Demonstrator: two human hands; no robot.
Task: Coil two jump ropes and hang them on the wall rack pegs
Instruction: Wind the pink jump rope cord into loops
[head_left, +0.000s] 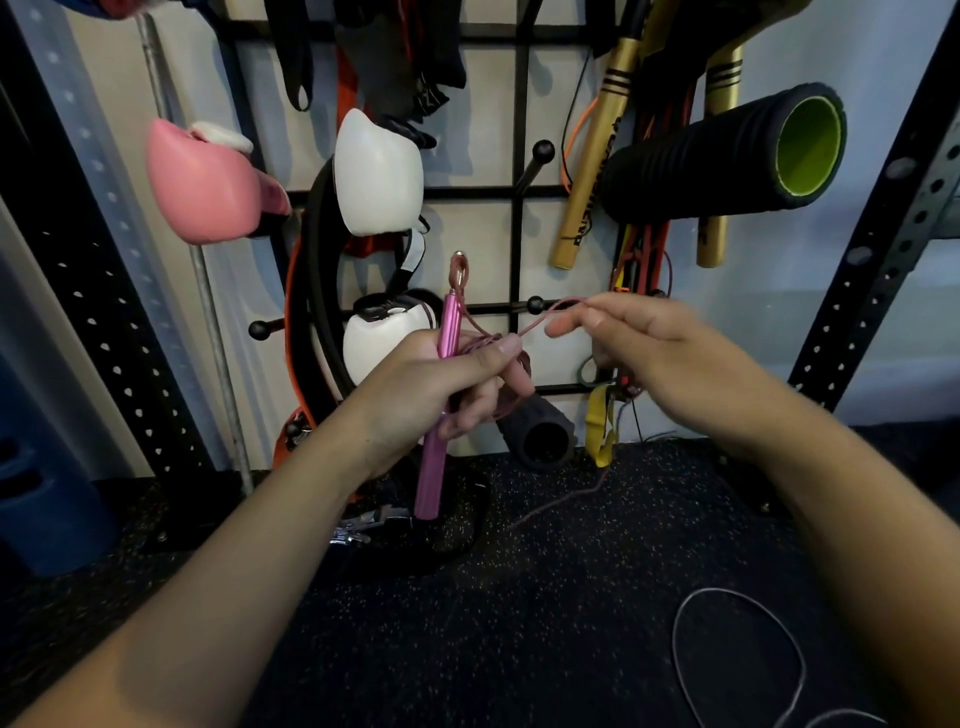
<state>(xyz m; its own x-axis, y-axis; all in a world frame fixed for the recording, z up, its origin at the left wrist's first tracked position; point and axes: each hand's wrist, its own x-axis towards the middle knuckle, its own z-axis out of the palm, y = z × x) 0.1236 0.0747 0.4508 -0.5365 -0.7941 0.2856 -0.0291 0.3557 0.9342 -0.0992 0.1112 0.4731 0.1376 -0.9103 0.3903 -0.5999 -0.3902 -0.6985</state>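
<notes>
My left hand (441, 389) grips a pink jump rope handle (439, 415) upright, with several loops of its thin dark-red cord (493, 345) gathered under the thumb. My right hand (654, 353) pinches the same cord just to the right, and a strand stretches between the two hands. The cord's loose end trails down onto the floor (561, 501). A second, grey jump rope (737, 654) lies in a loop on the floor at the lower right. Behind the hands is the black wall rack with ball-tipped pegs (535, 304), another peg (543, 151) higher up and one at the left (260, 329).
The rack carries a pink boxing glove (202, 187), white gloves (376, 171), gold sticks (592, 156), a black foam roller (727, 156) and resistance bands. A smaller roller (540, 431) stands on the speckled rubber floor. Perforated black uprights flank both sides.
</notes>
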